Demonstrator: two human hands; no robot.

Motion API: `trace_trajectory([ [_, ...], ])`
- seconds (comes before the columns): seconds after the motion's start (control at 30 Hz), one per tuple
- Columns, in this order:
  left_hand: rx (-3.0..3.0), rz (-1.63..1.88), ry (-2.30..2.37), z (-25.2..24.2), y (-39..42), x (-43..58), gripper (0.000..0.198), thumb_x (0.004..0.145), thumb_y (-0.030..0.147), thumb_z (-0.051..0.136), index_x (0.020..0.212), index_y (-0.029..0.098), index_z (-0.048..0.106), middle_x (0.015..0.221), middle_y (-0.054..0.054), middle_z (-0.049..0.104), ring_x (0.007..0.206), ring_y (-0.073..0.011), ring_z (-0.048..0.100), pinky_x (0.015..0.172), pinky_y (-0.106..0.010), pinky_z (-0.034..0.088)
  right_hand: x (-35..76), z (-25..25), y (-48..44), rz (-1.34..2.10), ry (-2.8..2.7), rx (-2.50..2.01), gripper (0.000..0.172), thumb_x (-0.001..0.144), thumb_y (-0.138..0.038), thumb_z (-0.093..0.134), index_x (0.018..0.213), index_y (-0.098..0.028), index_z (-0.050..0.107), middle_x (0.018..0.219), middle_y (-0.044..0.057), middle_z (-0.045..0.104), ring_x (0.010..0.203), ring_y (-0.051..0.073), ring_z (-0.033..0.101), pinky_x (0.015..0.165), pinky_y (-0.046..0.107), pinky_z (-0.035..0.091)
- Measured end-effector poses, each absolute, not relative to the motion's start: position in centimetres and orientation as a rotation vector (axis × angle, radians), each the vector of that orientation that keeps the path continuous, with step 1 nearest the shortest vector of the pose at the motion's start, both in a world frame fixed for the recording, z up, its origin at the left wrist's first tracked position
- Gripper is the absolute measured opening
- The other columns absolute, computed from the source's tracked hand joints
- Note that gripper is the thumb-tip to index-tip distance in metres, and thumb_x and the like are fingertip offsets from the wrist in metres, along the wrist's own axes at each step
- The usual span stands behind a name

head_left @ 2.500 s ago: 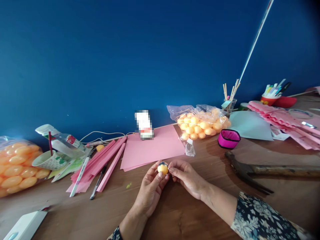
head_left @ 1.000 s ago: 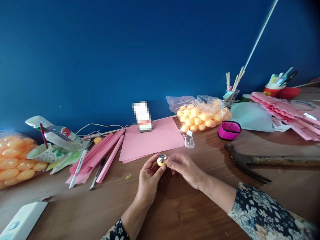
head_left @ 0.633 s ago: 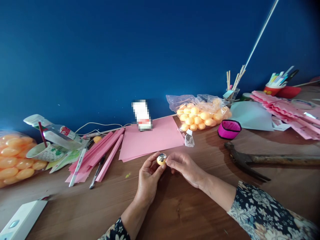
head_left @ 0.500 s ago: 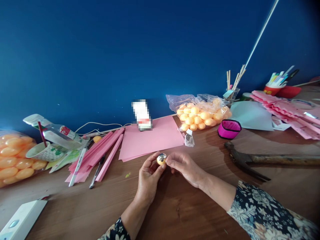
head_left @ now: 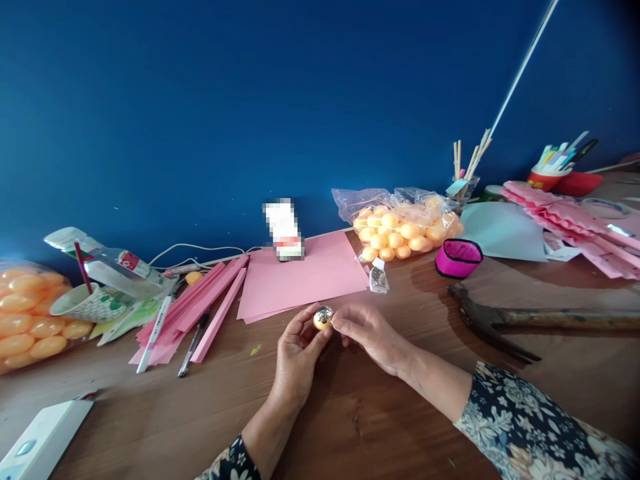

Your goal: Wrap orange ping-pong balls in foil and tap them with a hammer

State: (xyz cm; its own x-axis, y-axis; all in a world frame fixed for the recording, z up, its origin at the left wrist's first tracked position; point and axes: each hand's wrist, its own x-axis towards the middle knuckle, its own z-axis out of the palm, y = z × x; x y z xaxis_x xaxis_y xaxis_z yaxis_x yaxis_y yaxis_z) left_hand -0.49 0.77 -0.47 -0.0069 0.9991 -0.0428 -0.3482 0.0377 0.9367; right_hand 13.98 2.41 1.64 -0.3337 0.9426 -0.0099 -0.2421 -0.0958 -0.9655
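Note:
My left hand (head_left: 295, 357) is closed, with its thumb and fingers around a small shiny metallic ball (head_left: 323, 317), silvery on top and golden below. Just right of the ball, my right hand (head_left: 373, 337) has its thumb and forefinger pinched together. Its fingertips meet the ball's right side, where a tiny bright part shows; what they pinch is too small to make out. Both hands are raised over the brown table (head_left: 380, 427). Beyond them lie pink paper sheets (head_left: 305, 280) and a small clear packet (head_left: 379, 277).
A claw hammer (head_left: 493, 317) and a magenta band (head_left: 459, 259) lie to the right. Bags of orange balls (head_left: 395, 233) sit at the back and far left. Pink strips (head_left: 190, 307), a pen (head_left: 194, 343) and a paper cup (head_left: 90, 303) are left; a white box (head_left: 53, 430) is front left.

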Motion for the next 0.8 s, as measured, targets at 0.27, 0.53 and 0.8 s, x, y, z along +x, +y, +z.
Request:
trace_trajectory([
  [0.27, 0.909, 1.333, 0.984, -0.38, 0.85, -0.45, 0.045, 0.067, 0.016, 0.068, 0.109, 0.020, 0.054, 0.105, -0.006, 0.064, 0.095, -0.0183, 0.059, 0.087, -0.034, 0.045, 14.04, 1.78, 2.40, 1.599, -1.237, -0.876, 0.018, 0.078, -0.030, 0.060, 0.070, -0.015, 0.058, 0.062, -0.001, 0.057, 0.057, 0.009, 0.048, 0.049, 0.020, 0.036],
  [0.53, 0.900, 1.337, 0.991, -0.36, 0.79, -0.43, 0.046, 0.066, 0.016, 0.069, 0.110, 0.020, 0.055, 0.106, -0.007, 0.064, 0.096, -0.0193, 0.059, 0.087, -0.035, 0.045, 14.01, 1.83, 2.36, 1.610, -1.228, -0.893, 0.022, 0.076, -0.036, 0.061, 0.069, -0.015, 0.058, 0.061, -0.002, 0.056, 0.056, 0.009, 0.048, 0.049, 0.021, 0.036],
  [0.8, 0.883, 1.347, 0.990, -0.25, 0.77, -0.36, 0.045, 0.065, 0.016, 0.070, 0.107, 0.021, 0.056, 0.105, -0.005, 0.064, 0.096, -0.0185, 0.060, 0.087, -0.033, 0.045, 13.90, 1.88, 2.34, 1.589, -1.241, -0.919, 0.026, 0.074, -0.041, 0.061, 0.069, -0.016, 0.058, 0.059, -0.002, 0.055, 0.055, 0.009, 0.047, 0.049, 0.022, 0.037],
])
